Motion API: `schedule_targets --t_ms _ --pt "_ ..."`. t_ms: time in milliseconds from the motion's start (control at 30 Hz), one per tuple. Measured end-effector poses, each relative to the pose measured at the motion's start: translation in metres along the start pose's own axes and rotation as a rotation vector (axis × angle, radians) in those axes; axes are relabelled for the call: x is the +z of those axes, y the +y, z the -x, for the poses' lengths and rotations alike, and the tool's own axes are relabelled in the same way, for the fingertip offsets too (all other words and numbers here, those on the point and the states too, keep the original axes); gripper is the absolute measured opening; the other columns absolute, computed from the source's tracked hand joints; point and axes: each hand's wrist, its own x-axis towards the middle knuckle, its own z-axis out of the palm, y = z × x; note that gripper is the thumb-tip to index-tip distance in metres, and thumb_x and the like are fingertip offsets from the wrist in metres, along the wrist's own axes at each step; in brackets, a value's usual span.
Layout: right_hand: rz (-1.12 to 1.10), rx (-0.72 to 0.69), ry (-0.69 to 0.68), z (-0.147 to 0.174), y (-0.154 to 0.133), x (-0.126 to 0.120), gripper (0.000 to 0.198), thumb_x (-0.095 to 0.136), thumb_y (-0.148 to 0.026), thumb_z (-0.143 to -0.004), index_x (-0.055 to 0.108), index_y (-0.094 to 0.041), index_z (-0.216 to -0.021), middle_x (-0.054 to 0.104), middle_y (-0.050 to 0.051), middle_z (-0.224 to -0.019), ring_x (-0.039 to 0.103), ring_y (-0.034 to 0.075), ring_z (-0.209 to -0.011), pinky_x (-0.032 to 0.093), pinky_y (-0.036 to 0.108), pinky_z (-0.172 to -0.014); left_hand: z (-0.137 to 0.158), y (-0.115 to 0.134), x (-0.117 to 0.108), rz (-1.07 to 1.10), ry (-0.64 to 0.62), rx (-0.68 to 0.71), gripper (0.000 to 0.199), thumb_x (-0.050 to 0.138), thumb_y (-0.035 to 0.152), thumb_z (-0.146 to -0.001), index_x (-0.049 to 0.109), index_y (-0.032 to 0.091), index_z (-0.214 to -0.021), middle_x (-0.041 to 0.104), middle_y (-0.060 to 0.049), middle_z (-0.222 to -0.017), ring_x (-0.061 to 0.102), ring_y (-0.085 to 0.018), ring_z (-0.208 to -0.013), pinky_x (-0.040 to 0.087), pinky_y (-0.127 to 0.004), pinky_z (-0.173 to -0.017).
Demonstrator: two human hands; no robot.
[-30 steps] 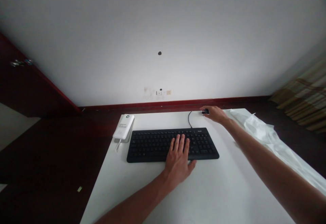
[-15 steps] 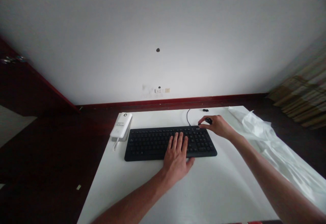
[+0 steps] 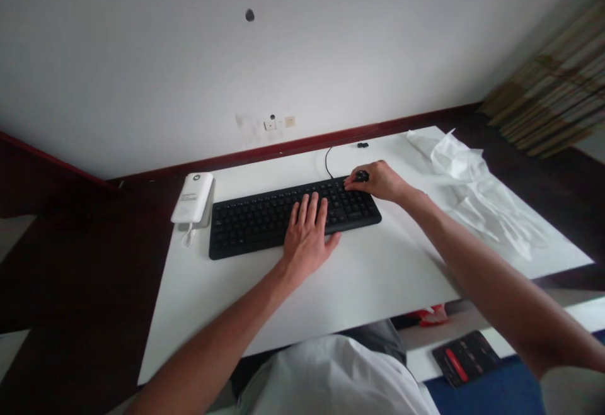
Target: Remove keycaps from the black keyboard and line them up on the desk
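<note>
White tabletop (image 3: 359,283) — keyboard (image 3: 250,220) lies crosswise, left hand (image 3: 306,235) spread on it, right hand (image 3: 380,181) gripping dark object (image 3: 362,176) at far-right corner.

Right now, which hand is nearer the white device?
Left: the left hand lies on the keyboard, right of the white device; the right hand is farther right, at the keyboard's right end.

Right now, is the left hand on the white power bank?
No, the left hand lies flat on the black keyboard.

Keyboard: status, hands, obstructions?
Left hand flat on keyboard. Right hand curled around dark item at keyboard's upper right corner. White device beside its left end. Only hands over keys.
</note>
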Motion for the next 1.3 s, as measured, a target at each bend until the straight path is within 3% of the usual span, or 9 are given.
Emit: schedule_targets --t_ms 567,867,1300 --pt "0.175 -0.206 -0.009 0.006 0.004 -0.008 0.017 0.07 -0.034 -0.089 0.082 -0.027 -0.098 0.082 -0.001 -0.091 0.074 0.019 -0.076 0.054 0.032 -0.074 0.0 0.001 0.0 0.007 -0.027 0.012 0.079 0.052 0.054 -0.101 0.031 0.009 -0.162 0.021 -0.016 -0.17 0.019 -0.034 -0.158 0.018 -0.051 -0.129" --pt "0.223 -0.22 0.055 0.013 0.012 -0.005 0.016 0.068 -0.032 -0.092 0.082 -0.03 -0.1 0.082 -0.002 -0.093 0.076 0.021 -0.075 0.056 0.034 -0.072 0.001 0.001 0.003 -0.002 -0.019 -0.004 0.081 0.052 0.058 -0.1 0.03 0.012 -0.163 0.02 -0.015 -0.171 0.018 -0.033 -0.158 0.017 -0.051 -0.13" --pt "0.138 -0.195 -0.003 0.015 0.011 -0.004 0.024 0.066 -0.034 -0.092 0.081 -0.033 -0.11 0.083 -0.003 -0.096 0.076 0.019 -0.071 0.059 0.032 -0.072 0.001 0.001 0.005 0.024 0.006 -0.005 0.08 0.052 0.057 -0.099 0.03 0.014 -0.162 0.021 -0.014 -0.17 0.017 -0.033 -0.159 0.02 -0.052 -0.129"
